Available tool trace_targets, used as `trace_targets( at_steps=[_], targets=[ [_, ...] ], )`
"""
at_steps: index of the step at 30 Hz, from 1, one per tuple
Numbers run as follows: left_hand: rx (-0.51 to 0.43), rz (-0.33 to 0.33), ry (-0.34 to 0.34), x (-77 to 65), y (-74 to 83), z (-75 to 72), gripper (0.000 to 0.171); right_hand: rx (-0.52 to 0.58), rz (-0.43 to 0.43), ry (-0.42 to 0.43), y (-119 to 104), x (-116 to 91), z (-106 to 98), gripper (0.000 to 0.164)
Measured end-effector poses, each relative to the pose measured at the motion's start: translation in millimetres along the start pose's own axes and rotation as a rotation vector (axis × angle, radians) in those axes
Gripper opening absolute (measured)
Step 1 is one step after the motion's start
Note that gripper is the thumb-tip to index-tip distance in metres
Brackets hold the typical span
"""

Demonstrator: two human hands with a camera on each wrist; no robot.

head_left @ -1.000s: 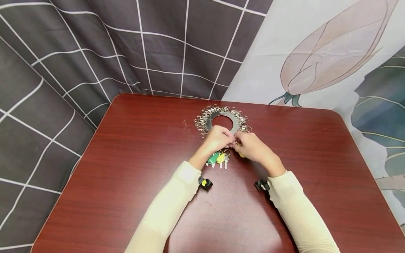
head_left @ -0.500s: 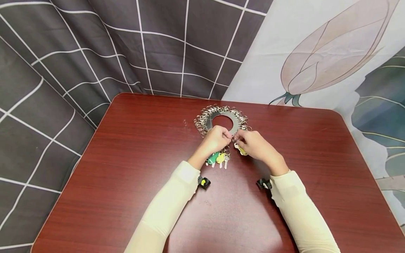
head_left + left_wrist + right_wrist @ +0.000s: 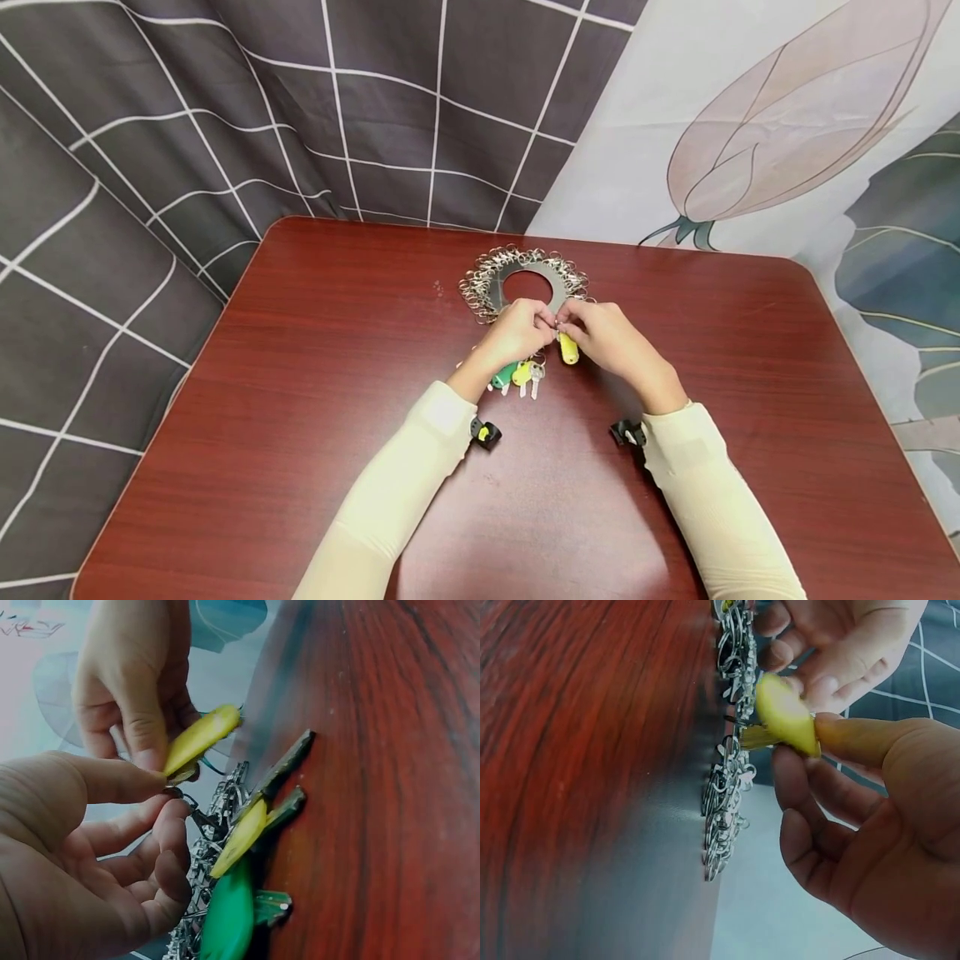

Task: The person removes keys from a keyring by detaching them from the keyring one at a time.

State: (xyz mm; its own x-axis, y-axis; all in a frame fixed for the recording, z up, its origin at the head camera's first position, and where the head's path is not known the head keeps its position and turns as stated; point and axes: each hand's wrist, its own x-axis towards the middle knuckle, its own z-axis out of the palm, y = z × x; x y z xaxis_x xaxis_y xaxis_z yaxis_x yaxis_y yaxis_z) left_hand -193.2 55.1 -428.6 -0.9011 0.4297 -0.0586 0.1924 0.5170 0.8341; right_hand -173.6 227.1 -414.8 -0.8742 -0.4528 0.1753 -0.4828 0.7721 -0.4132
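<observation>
A flat grey ring (image 3: pixel 557 287), edged all round with silver clasps and split rings (image 3: pixel 474 292), lies on the table near its back edge. At its front edge my left hand (image 3: pixel 517 330) pinches a small metal clasp (image 3: pixel 178 795) between thumb and index finger. My right hand (image 3: pixel 606 340) grips a yellow key tag (image 3: pixel 569 350) by its end, fingertips right beside the left ones. A key (image 3: pixel 759 737) hangs with that tag in the right wrist view. Below the left hand, a green tag (image 3: pixel 505 377), another yellow tag (image 3: pixel 522 374) and silver keys (image 3: pixel 536 379) hang from the ring's edge.
The reddish-brown wooden table (image 3: pixel 315 375) extends on all sides of the hands. Behind it hang a dark grid-patterned curtain (image 3: pixel 390 108) and a white cloth (image 3: pixel 622 183) with a large flower print. Black camera straps (image 3: pixel 486 434) sit at both wrists.
The yellow tag, mostly covered by the right hand one second ago, has turned and now points down below the right fingertips. The right hand drew slightly back, then returned to the left fingertips.
</observation>
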Motion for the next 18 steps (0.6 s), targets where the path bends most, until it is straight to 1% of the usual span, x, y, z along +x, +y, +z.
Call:
trace_targets(
  at_steps=[3,6,10,13,18],
  targets=[
    [0.036,0.01,0.003,0.2,0.8,1.1,0.007,0.006,-0.008,0.018,-0.2,0.6,-0.6,0.003],
    [0.069,0.016,0.029,1.0,0.1,2.8,0.007,0.006,-0.012,0.027,-0.6,0.7,-0.7,0.003],
    [0.073,0.015,0.058,1.1,-0.1,4.3,0.006,-0.002,0.001,0.041,-2.1,0.4,-1.2,0.003],
    [0.1,0.027,0.077,-0.1,1.3,4.3,0.005,-0.02,0.015,0.046,-3.6,0.7,-1.6,0.004],
    [0.197,0.073,0.13,-2.5,2.5,3.9,0.005,-0.042,0.034,0.03,-3.9,1.4,-0.8,0.007]
  ],
)
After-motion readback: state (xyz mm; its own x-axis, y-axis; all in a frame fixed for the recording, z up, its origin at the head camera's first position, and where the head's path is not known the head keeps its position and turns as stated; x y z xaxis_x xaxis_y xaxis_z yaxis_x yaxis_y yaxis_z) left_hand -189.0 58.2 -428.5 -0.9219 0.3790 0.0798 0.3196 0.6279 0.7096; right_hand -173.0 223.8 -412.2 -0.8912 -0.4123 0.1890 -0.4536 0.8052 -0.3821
